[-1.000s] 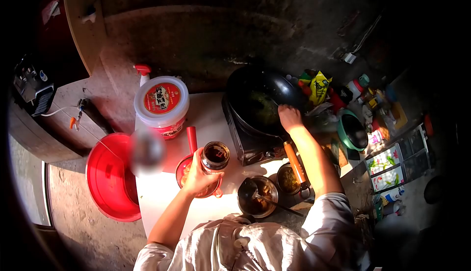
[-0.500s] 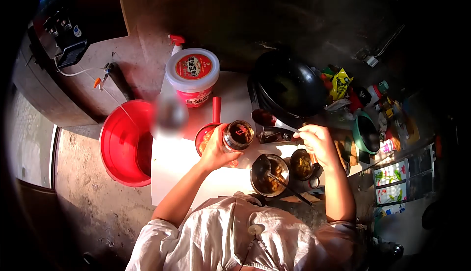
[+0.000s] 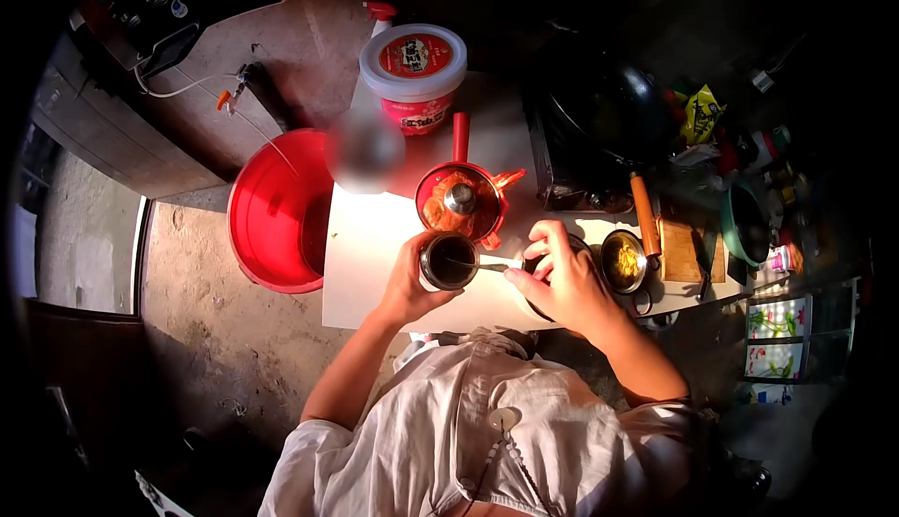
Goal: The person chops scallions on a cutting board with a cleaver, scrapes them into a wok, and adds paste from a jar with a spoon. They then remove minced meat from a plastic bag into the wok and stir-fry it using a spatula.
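Observation:
My left hand [image 3: 405, 285] is wrapped around a jar [image 3: 433, 278] with a dark inside, its mouth facing up toward me. In my right hand [image 3: 567, 283] is the handle of a metal spoon [image 3: 492, 266], whose far end reaches into the jar. Just beyond the jar sits a red long-handled pan [image 3: 461, 138] holding a reddish plastic bag [image 3: 438, 210], with a round shiny metal piece [image 3: 460, 199] on top. A bowl under my right hand is mostly covered by it.
On the right stand a small pan with yellow food [image 3: 626, 259], a wooden board [image 3: 688, 250] and a green basin [image 3: 742, 225]. A dark wok [image 3: 609, 110] is behind. At the back is a lidded tub [image 3: 412, 77]; a red bucket [image 3: 272, 217] stands left.
My right hand has moved left and down, bringing the spoon from beside the wok into the jar. The view has shifted, and the metal piece on the pan now shows.

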Action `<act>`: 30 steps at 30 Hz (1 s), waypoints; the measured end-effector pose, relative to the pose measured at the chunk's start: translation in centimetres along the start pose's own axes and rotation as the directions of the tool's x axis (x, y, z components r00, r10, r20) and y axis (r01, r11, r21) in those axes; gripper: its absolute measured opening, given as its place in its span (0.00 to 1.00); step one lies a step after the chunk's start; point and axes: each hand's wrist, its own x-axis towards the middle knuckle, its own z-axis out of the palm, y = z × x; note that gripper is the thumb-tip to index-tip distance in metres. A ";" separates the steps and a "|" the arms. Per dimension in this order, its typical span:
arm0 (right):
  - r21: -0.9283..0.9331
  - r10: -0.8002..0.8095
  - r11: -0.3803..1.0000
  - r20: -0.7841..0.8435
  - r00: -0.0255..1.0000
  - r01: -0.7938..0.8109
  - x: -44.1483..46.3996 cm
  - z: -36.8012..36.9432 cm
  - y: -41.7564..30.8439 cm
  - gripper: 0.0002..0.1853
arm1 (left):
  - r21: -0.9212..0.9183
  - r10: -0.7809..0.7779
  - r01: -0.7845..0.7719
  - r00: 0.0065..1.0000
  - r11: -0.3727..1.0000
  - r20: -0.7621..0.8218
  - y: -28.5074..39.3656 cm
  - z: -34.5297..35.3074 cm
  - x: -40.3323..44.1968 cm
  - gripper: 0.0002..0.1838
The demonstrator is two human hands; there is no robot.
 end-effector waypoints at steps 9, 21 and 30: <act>-0.640 0.627 0.593 -0.016 0.779 -0.490 -17.0 -4.1 22.9 0.33 | -0.433 -0.342 0.181 0.880 0.883 -0.329 -7.4 1.4 -8.3 0.35; -0.017 0.497 0.867 0.012 0.867 -0.497 -23.4 -3.0 31.3 0.14 | -0.191 -0.307 0.241 0.773 0.952 -0.555 -14.1 5.4 -7.5 0.34; 0.451 0.531 0.727 0.108 0.840 -0.517 -19.8 -8.8 18.6 0.09 | 0.060 -0.186 0.280 0.769 0.958 -0.612 -18.0 5.0 -8.1 0.42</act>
